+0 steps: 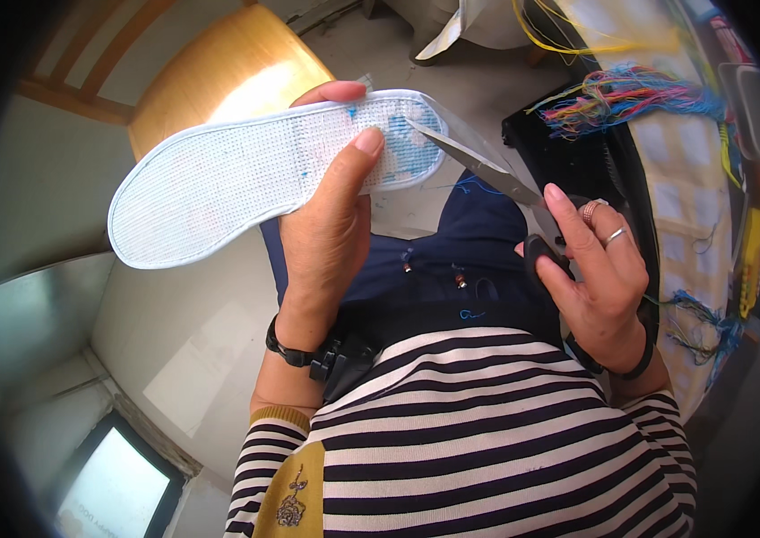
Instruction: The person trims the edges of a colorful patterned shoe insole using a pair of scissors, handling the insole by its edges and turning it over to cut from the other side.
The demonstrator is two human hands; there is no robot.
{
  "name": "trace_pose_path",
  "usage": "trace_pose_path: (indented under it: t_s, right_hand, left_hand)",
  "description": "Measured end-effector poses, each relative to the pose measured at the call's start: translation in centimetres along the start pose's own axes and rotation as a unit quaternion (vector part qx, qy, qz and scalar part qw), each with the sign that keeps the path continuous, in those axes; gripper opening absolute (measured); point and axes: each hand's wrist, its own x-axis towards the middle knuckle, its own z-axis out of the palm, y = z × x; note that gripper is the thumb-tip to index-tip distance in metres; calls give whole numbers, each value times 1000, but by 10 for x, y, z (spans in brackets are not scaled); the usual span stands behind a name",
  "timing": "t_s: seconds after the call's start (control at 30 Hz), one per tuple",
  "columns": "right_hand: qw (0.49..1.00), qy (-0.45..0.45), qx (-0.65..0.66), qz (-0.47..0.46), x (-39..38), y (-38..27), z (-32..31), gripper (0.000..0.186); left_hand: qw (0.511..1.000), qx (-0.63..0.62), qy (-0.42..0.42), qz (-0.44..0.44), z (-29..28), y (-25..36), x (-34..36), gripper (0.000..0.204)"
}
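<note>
From where I stand, the right hand (600,282) grips the scissors (477,161) by their black handle, thumb at the loop and index finger stretched toward the pivot. Its wrist sits low and to the right, so the blades slant up and left. The tip lies over the stitched end of the insole (205,197); whether it touches the weave, I can't tell.

The left hand (331,193) has the insole pinched, thumb flat on the patterned face and other fingers behind, one fingertip showing past the upper edge. The forearm rises almost straight, holding the piece up in front of the lap, its broad plain end pointing left.

To work cleanly here, I'd keep the blades nearly flat to the cloth, use only the points, and lift any strand clear of the blue stitching (411,160) before closing them. That left thumb is near the tip; sliding it back a little would be safer, with the pinch kept firm against wobble.

Farther out, a loose blue thread (480,184) hangs by the dark trousers (380,282), and a colourful thread bundle (635,100) lies on the cloth-covered surface (677,202) at the right.
</note>
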Motion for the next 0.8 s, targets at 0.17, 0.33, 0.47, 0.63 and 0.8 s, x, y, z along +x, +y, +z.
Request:
trace_pose_path:
  t_s: [0.17, 0.33, 0.47, 0.63, 0.8]
  right_hand:
    - [1000, -10, -25, -14, 1, 0, -2, 67]
    - [988, 3, 131, 85, 5, -2, 11, 61]
    - [988, 19, 125, 86, 15, -2, 8, 60]
    - [999, 13, 35, 39, 9, -6, -1, 65]
    - [1000, 1, 16, 21, 7, -5, -4, 66]
  left_hand:
    - [1000, -5, 6, -7, 1, -1, 1, 43]
    - [999, -21, -3, -40, 4, 2, -3, 43]
    - [999, -19, 2, -38, 1, 1, 0, 44]
    - [1000, -25, 9, -12, -1, 0, 1, 45]
    - [1000, -25, -3, -6, -2, 0, 2, 45]
